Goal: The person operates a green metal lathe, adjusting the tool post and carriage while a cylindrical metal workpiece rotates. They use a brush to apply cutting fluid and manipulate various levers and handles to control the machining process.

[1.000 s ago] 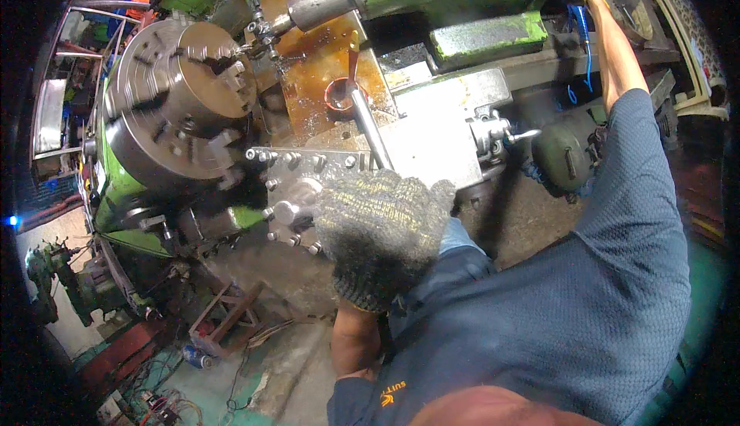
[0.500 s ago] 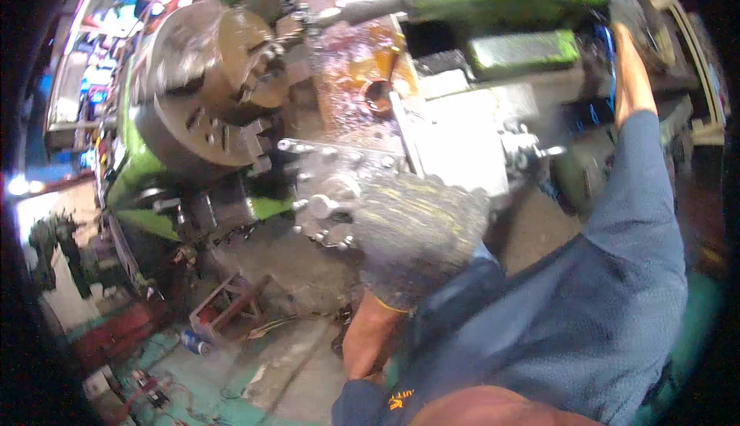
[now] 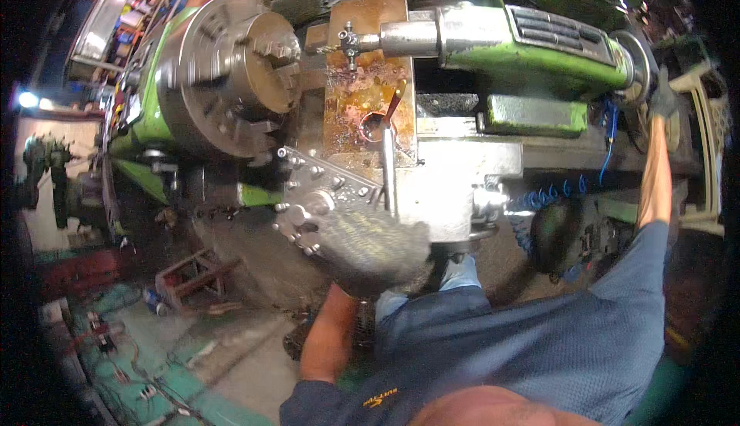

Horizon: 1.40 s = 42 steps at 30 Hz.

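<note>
My left hand [image 3: 370, 249], in a dark knitted glove, lies over the near side of a bolted tool post [image 3: 308, 202]. It is blurred, and its fingertips are hidden. Close by, a long metal lever [image 3: 388, 164] stands up from the tool post. Far to the right, my gloved right hand [image 3: 663, 101] is at the rim of the tailstock handwheel [image 3: 638, 67], its fingers closed about the edge. From the green tailstock [image 3: 493, 40], a drill chuck [image 3: 349, 44] with a drill bit [image 3: 330, 48] points left at the lathe chuck [image 3: 223, 79], which grips a round metal workpiece [image 3: 266, 63].
An oily brown tray [image 3: 366, 21] lies under the drill, with a round cup [image 3: 375, 127] holding a brush on it. A coiled blue hose [image 3: 570, 188] hangs at the right. A rusty metal frame [image 3: 196, 276] stands on the floor at lower left.
My view has shifted and sharpened. My left hand has moved slightly left and down with the tool post in the picture; my right hand now shows lower on the handwheel's outer side.
</note>
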Each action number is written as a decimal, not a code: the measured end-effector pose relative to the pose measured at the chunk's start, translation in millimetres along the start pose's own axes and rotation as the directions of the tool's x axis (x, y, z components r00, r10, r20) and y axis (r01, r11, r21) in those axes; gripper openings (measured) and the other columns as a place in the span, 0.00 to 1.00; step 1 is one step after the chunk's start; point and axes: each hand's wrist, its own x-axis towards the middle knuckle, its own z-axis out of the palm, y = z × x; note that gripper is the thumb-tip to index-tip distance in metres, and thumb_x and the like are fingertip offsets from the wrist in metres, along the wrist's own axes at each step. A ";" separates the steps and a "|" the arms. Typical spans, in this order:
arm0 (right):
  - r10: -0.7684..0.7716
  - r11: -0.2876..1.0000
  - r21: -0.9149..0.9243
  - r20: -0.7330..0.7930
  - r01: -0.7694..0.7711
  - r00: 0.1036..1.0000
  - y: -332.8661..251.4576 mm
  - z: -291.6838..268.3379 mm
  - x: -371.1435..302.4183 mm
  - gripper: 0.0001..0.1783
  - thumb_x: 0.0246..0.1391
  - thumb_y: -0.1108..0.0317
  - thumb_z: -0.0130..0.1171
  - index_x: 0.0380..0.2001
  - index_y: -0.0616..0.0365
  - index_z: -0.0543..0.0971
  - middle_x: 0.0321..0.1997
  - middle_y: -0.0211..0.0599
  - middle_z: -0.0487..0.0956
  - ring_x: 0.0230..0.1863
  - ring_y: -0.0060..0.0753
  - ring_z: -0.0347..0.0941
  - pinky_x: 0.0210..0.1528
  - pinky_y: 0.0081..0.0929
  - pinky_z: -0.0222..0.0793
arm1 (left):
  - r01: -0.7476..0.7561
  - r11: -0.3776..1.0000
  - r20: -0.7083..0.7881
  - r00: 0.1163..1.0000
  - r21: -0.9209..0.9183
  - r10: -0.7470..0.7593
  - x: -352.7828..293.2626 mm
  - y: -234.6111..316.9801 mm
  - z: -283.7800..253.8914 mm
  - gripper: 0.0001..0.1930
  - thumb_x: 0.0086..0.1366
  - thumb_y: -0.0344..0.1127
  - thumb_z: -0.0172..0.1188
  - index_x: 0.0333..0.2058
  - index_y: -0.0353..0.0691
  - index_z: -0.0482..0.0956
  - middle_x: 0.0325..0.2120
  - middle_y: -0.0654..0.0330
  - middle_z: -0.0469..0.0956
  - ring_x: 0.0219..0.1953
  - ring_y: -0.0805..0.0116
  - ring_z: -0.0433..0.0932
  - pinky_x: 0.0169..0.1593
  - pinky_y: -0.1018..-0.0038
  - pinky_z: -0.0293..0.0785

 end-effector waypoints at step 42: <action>-0.799 0.455 0.696 0.043 0.555 0.600 -500.2 -162.6 -200.8 0.32 0.53 0.53 0.66 0.59 0.54 0.76 0.47 0.60 0.84 0.51 0.62 0.81 0.55 0.50 0.74 | -0.135 0.887 -0.163 0.960 0.442 0.227 20.0 16.9 0.0 0.21 0.64 0.51 0.59 0.17 0.45 0.81 0.17 0.51 0.79 0.21 0.50 0.78 0.28 0.54 0.69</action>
